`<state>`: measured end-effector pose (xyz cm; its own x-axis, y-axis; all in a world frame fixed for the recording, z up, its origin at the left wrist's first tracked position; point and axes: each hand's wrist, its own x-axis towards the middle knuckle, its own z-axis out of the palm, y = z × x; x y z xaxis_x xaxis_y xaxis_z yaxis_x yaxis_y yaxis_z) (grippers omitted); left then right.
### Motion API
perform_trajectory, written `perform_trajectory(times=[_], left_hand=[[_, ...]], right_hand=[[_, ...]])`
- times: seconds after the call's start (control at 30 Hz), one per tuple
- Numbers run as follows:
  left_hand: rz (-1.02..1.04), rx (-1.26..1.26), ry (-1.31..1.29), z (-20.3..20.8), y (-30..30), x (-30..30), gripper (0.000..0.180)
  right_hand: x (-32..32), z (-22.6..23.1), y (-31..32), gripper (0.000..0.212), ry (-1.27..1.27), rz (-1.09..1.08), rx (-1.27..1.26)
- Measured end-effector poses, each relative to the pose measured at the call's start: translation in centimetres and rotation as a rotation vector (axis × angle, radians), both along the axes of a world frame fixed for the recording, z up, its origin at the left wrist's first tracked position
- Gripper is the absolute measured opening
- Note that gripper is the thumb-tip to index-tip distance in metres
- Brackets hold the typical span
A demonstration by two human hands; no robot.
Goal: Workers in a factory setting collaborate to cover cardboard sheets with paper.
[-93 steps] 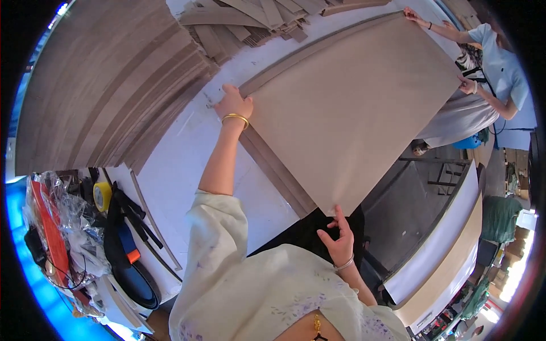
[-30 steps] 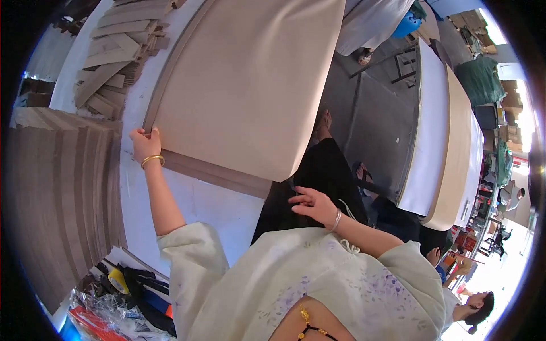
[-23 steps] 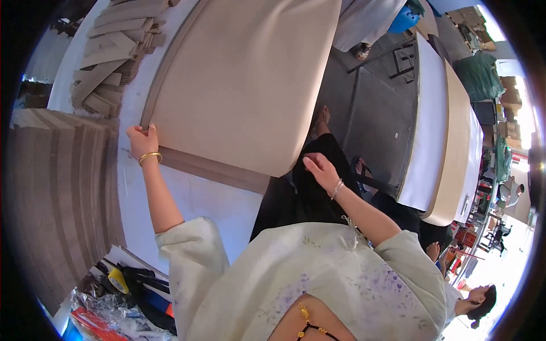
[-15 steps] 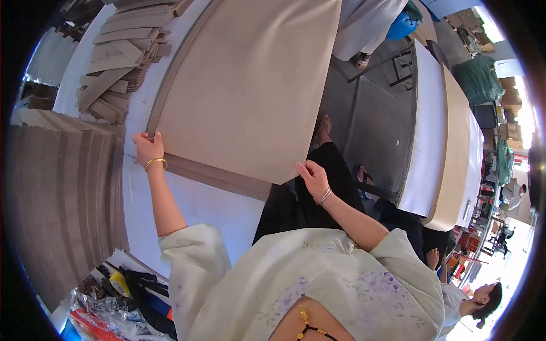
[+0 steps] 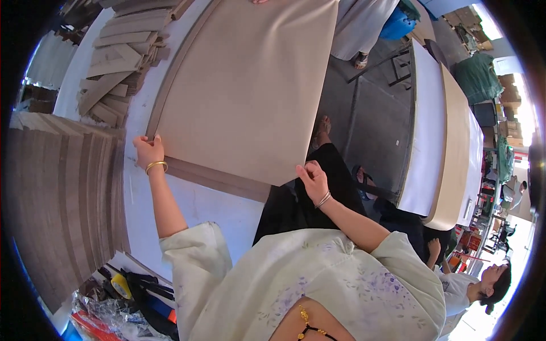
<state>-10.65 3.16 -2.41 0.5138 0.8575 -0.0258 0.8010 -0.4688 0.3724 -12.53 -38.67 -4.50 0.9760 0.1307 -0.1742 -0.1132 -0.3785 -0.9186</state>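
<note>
A large, smooth tan sheet [image 5: 233, 96] lies over a brownish-grey board [image 5: 213, 179] on the white table; its right side hangs past the table edge, slightly rippled. My left hand [image 5: 149, 152], below a gold bangle, pinches the sheet's near left corner at the board's corner. At the near right corner, my right hand [image 5: 313, 182] is closed on the sheet's edge between thumb and fingers. A co-worker's fingers [image 5: 260, 1] rest on the sheet's far end, mostly cut off by the frame.
Offcut strips [image 5: 116, 74] are heaped at the far left, with a tall stack of brown boards [image 5: 62, 199] nearer. Plastic wrap and a tape roll [image 5: 120, 286] sit at lower left. On the right stands another table [image 5: 424, 131] bearing a tan sheet; a seated person [image 5: 458, 290] is beyond.
The co-worker's fingers have come into view at the sheet's far end, and the sheet's ripples have shifted slightly. The seated person has raised their head. My hands stay nearly where they were.
</note>
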Motion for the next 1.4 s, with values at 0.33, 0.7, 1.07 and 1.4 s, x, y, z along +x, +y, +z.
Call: perform_trajectory(times=[0.33, 0.7, 1.07, 1.4], left_hand=[[-0.015, -0.009, -0.014, -0.07, -0.05, 0.12, 0.035], [0.0, -0.01, -0.026, -0.14, -0.05, -0.05, 0.033], [0.003, -0.025, -0.032, -0.09, -0.08, 0.06, 0.034], [-0.003, -0.032, -0.025, -0.55, 0.19, -0.02, 0.031]], right_hand=[[-0.06, -0.13, -0.1, 0.029, -0.004, -0.019, -0.009], [-0.01, -0.36, 0.03, 0.036, -0.017, -0.008, -0.002], [-0.05, -0.79, -0.03, 0.036, -0.02, -0.008, 0.005], [-0.12, -0.49, 0.05, 0.031, 0.022, -0.025, 0.0]])
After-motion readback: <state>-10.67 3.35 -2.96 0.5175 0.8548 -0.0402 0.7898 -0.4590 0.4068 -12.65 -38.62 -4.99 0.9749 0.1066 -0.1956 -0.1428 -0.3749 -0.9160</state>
